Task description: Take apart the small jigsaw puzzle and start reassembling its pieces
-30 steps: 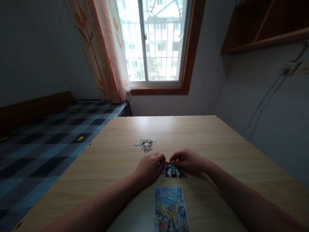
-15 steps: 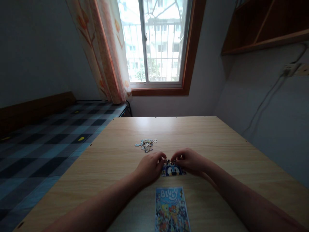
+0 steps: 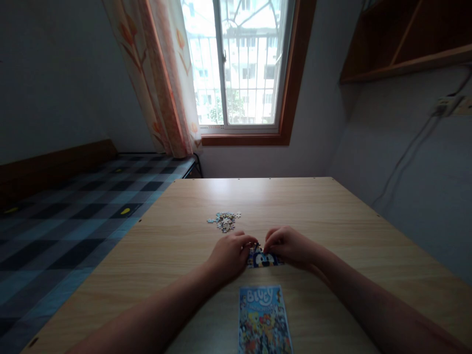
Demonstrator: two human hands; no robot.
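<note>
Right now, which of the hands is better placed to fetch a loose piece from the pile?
Left, I'd judge: the left hand is close to the loose puzzle pieces, while the right hand is farther off, beyond the partly assembled puzzle.

A barred window [image 3: 251, 64] in a reddish-brown frame [image 3: 298, 69] fills the top centre, with a tulip-patterned curtain [image 3: 162, 78] hanging just left of it. At the left lies a bed [image 3: 99, 211] with a blue, grey and black checked cover, a wooden board [image 3: 55, 161] along its far side. A wooden wall shelf [image 3: 405, 64] occupies the upper right, above a socket [image 3: 445, 104] and a dangling cable [image 3: 403, 157].
</note>
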